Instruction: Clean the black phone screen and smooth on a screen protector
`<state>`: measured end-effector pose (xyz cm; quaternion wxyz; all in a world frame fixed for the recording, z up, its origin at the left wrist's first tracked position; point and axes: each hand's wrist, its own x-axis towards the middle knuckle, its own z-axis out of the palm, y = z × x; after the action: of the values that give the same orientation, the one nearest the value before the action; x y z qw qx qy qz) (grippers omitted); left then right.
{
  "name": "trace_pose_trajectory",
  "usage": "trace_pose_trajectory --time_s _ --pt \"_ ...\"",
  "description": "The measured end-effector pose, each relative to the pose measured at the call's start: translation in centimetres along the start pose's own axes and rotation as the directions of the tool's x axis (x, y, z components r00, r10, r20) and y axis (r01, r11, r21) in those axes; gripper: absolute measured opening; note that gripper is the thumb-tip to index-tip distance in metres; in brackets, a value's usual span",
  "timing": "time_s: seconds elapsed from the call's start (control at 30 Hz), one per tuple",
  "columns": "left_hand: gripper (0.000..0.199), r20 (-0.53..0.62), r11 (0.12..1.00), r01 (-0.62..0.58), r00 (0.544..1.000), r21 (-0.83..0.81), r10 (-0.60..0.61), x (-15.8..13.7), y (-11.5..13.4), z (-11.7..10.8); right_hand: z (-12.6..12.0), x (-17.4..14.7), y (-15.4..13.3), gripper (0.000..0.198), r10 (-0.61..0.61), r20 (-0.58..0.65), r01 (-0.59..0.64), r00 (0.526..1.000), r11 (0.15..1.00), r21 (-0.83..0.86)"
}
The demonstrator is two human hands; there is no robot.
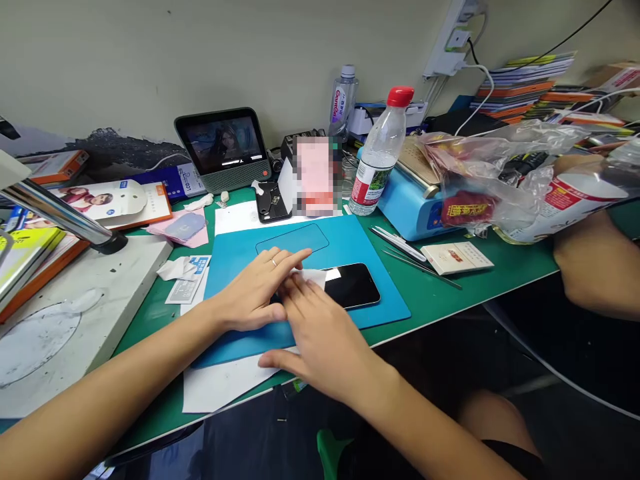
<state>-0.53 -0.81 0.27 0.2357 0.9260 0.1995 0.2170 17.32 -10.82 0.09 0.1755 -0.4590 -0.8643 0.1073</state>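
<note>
A black-screened smartphone (357, 288) lies face up on a blue mat (380, 267). My right hand (323, 327) rests over its left part, fingers stretched flat and thumb apart, on a white tissue (315, 275). Beside it, touching or nearly touching its fingertips, is my left hand (257, 287), with index finger and thumb spread and a ring on one finger. Both hands hide the phone's left end. Farther back on the mat lies a clear phone-shaped sheet with a black outline (295, 240), like a screen protector.
Tweezers (425, 268) and a cigarette pack (457, 257) lie right of the mat. A red-capped bottle (377, 160), a blue machine (413, 203) and a smart display (227, 150) stand behind. Another person's arm (600, 260) reaches in at right, near plastic bags. A lamp stands at left.
</note>
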Motion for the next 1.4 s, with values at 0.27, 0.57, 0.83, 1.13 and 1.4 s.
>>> trace_pose_trajectory --time_s 0.27,0.57,0.83,1.13,1.4 --pt "0.102 0.073 0.999 0.038 0.997 0.039 -0.041 0.1 0.3 0.0 -1.3 -5.8 0.8 0.087 -0.028 -0.032 0.024 0.999 0.995 -0.100" --pt "0.110 0.046 0.995 0.087 0.995 0.038 -0.089 0.0 0.3 0.1 -4.6 -9.3 5.5 0.070 0.115 0.001 -0.112 0.993 0.974 -0.196" --pt "0.110 0.016 0.995 0.090 0.996 0.033 -0.090 -0.1 0.1 0.1 -3.2 -3.2 4.3 0.096 0.237 0.008 -0.232 0.971 0.957 -0.172" --pt "0.100 0.001 1.000 0.023 1.000 -0.020 -0.023 -0.1 -0.2 0.1 0.1 -0.5 -0.2 0.106 0.038 -0.045 -0.036 0.998 0.997 0.061" --pt "0.100 0.092 0.999 0.041 0.995 0.006 -0.041 0.1 0.2 -0.1 -0.1 -4.7 -0.8 0.097 -0.022 0.002 0.022 1.000 0.998 -0.058"
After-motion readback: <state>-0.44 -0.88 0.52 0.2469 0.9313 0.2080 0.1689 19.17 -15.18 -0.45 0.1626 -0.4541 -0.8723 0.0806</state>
